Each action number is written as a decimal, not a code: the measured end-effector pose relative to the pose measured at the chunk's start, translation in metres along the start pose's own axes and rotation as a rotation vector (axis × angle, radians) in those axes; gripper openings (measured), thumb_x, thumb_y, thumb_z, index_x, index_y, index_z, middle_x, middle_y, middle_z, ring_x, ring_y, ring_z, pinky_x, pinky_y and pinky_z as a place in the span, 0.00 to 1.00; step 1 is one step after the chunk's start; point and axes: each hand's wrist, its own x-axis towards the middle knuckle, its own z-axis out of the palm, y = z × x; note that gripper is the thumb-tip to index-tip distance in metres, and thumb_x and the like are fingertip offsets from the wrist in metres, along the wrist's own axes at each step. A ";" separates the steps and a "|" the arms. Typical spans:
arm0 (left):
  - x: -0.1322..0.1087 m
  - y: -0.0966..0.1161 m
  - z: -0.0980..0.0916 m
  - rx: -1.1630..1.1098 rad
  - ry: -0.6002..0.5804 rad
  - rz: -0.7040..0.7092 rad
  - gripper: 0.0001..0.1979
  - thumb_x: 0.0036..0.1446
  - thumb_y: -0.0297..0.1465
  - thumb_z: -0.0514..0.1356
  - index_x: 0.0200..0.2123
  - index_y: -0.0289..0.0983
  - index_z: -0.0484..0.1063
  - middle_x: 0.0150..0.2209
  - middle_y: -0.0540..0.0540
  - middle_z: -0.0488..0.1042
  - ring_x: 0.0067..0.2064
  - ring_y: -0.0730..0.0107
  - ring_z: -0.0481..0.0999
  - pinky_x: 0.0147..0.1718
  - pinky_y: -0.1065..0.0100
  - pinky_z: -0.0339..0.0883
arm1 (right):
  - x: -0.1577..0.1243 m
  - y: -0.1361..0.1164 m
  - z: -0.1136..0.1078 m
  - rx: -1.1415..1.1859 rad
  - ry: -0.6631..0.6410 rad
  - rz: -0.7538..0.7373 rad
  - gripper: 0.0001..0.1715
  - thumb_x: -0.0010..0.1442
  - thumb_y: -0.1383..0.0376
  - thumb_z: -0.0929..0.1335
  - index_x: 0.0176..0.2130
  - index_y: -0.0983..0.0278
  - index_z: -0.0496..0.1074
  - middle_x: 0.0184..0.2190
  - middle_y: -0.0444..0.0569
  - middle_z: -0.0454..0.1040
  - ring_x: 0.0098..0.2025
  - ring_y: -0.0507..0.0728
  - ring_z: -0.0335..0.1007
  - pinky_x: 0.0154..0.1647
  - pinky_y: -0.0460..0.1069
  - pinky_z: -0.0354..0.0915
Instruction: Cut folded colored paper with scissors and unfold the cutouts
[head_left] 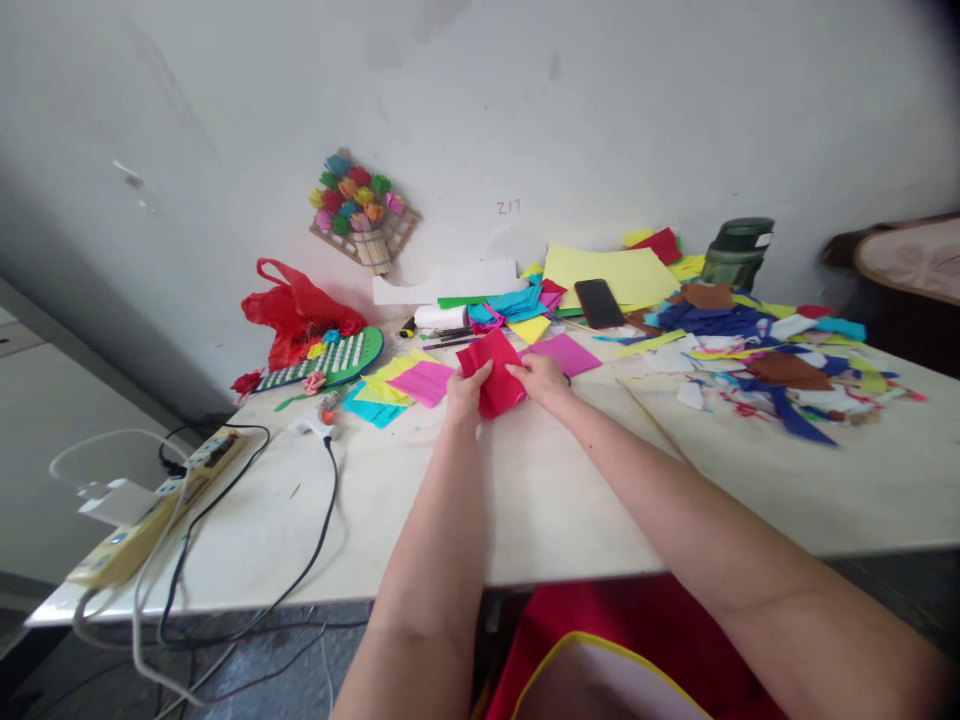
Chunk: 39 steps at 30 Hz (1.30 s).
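Observation:
A red sheet of crepe paper [495, 385] is held between my two hands above the middle of the white table. My left hand [466, 393] pinches its left side with the thumb on top. On its right side, the thumb and fingers of my right hand [541, 378] close on the edge. Pink paper [424, 382], yellow paper [390, 377] and blue paper [373, 408] lie to the left of my hands. Another pink sheet [568, 354] rests just behind my right hand.
A white glue gun [313, 426] and a power strip [150, 520] with cables are at left. Behind are a red bag [296, 305] and a phone [598, 303]. Paper scraps [787, 370], a thin stick [652, 418] and a green bottle [737, 255] are at right.

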 end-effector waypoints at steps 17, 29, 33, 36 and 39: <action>0.002 0.008 -0.005 0.164 0.054 -0.119 0.14 0.38 0.36 0.69 0.26 0.33 0.72 0.21 0.48 0.73 0.21 0.72 0.71 0.21 0.71 0.66 | 0.007 0.019 0.004 0.155 0.206 0.038 0.19 0.54 0.55 0.65 0.18 0.61 0.59 0.16 0.43 0.63 0.23 0.54 0.62 0.24 0.47 0.55; 0.005 0.005 -0.007 0.146 0.103 -0.063 0.18 0.35 0.39 0.70 0.22 0.33 0.67 0.19 0.50 0.70 0.19 0.75 0.68 0.19 0.72 0.62 | 0.005 0.019 0.002 0.376 0.216 0.062 0.21 0.52 0.57 0.66 0.16 0.62 0.58 0.13 0.40 0.56 0.19 0.50 0.57 0.21 0.45 0.55; 0.005 0.006 -0.007 0.069 0.124 0.001 0.18 0.35 0.40 0.69 0.23 0.34 0.67 0.22 0.49 0.72 0.24 0.72 0.72 0.24 0.71 0.64 | 0.003 0.014 0.000 0.648 0.053 0.246 0.10 0.53 0.60 0.67 0.24 0.64 0.68 0.16 0.39 0.62 0.14 0.48 0.57 0.14 0.44 0.57; 0.005 0.006 -0.006 -0.010 0.114 0.043 0.18 0.34 0.39 0.70 0.24 0.35 0.67 0.24 0.48 0.74 0.26 0.69 0.74 0.29 0.67 0.67 | 0.001 0.009 -0.003 0.830 -0.058 0.303 0.06 0.52 0.65 0.68 0.32 0.65 0.71 0.22 0.42 0.68 0.16 0.48 0.61 0.13 0.43 0.61; 0.007 0.004 -0.006 -0.065 0.115 0.068 0.19 0.33 0.38 0.70 0.27 0.35 0.68 0.25 0.47 0.74 0.27 0.67 0.74 0.32 0.64 0.68 | -0.001 0.007 -0.005 0.996 -0.201 0.290 0.18 0.48 0.71 0.69 0.42 0.65 0.70 0.28 0.44 0.72 0.21 0.49 0.68 0.17 0.44 0.67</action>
